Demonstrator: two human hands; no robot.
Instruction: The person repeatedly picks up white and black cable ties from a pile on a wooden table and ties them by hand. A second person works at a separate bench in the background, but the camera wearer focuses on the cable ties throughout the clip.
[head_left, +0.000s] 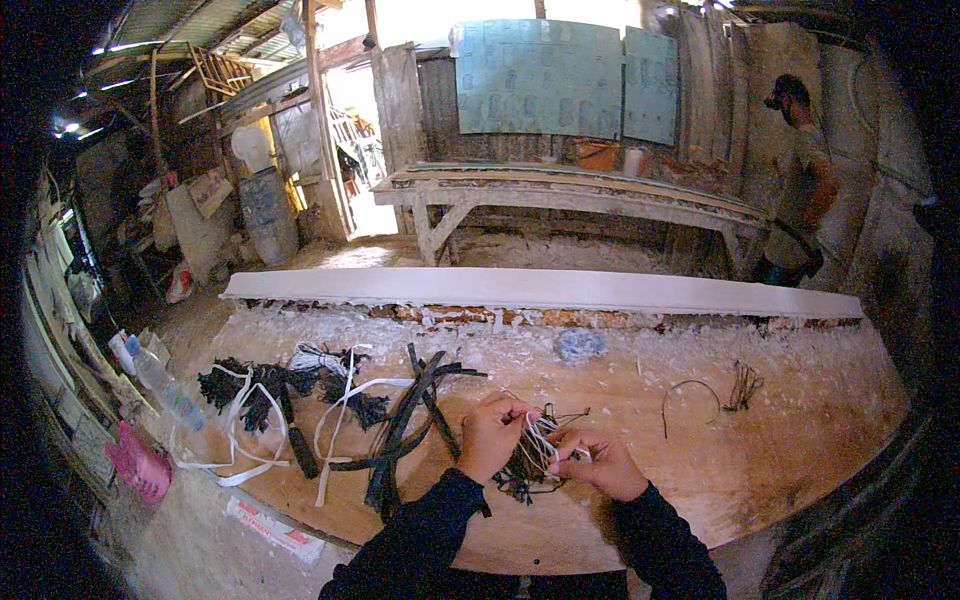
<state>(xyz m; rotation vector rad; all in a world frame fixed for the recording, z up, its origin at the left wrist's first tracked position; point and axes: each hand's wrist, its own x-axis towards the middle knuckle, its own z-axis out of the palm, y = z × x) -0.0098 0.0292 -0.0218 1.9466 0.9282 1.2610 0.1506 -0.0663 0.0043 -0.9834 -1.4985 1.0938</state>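
Observation:
My left hand (pixel 490 435) and my right hand (pixel 598 462) meet over the front of a plaster-stained wooden table (pixel 780 440). Together they pinch a small bundle of dark fibres (pixel 522 470) wrapped with white strips (pixel 538 432); thin dark wires stick out of it to the right. Both hands' fingers are closed on the bundle. Dark sleeves cover both forearms. Left of my hands lie loose black straps (pixel 410 420), white strips (pixel 345 410) and more dark fibre bundles (pixel 255 385).
A long white moulding (pixel 540 290) lies across the far table edge. Bent wires (pixel 715 390) lie to the right, a bluish lump (pixel 580 345) in the middle. Plastic bottles (pixel 160 385) and a pink bag (pixel 138 465) sit left. A person (pixel 800 180) stands back right beside a workbench (pixel 570 195).

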